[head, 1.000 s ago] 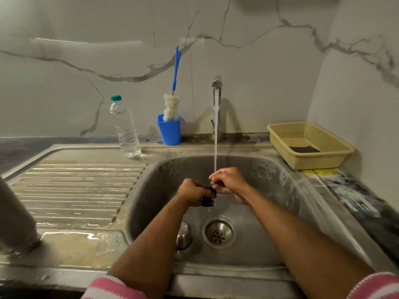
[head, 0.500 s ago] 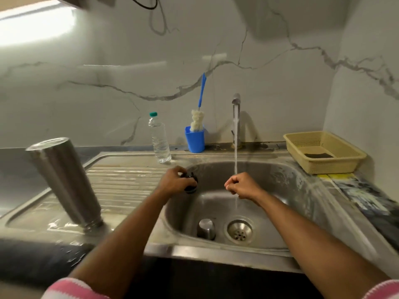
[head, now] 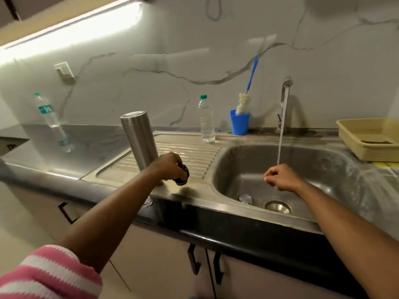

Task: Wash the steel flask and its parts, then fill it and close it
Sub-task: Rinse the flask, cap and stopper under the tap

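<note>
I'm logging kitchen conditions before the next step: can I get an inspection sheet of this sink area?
Surface: steel drainboard wet.
Job's things: steel flask stands inverted on the drainboard; black cap in left hand; small steel part in sink.
Clutter: two water bottles, blue cup with brush, beige basket.
Hands: left grips cap; right hand curled under running tap.
Cables: loop on the wall, top.
Surroundings: marble wall, cabinets below.

Steel flask (head: 140, 140): we note it mouth-down on the drainboard, brushed, leaning left. Black stopper (head: 182, 175) held low just beside it. Small steel cap (head: 245, 198) in the sink basin.
</note>
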